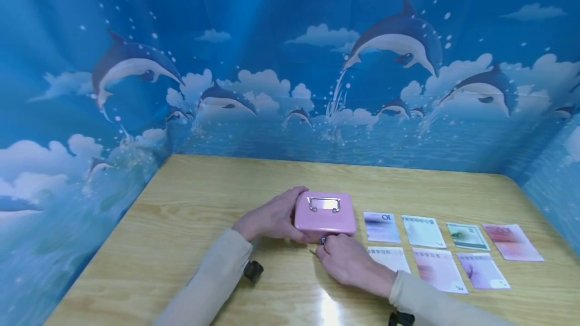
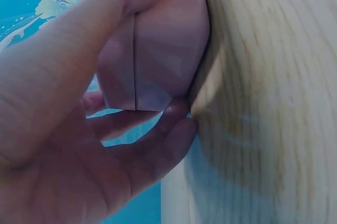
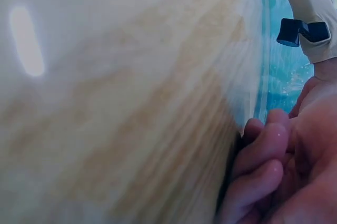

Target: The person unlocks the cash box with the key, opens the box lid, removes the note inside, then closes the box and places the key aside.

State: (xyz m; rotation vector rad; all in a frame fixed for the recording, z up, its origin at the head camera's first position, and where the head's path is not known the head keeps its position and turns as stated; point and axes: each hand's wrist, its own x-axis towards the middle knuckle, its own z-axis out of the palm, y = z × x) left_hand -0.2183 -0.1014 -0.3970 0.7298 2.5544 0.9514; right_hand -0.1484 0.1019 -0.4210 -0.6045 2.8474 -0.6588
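A pink metal cash box with a silver handle on its lid stands on the wooden table, lid closed. My left hand holds its left side, the thumb on the front wall and the fingers round the far side; the left wrist view shows this hand against the box wall. At the front of the box, my right hand pinches a small metal key, mostly hidden by the fingers. In the right wrist view the right hand's fingers are curled; the key is out of sight.
Several paper notes lie in two rows right of the box, among them a purple note, a green note and a red note. The wooden table meets a blue dolphin-print curtain behind and at the sides.
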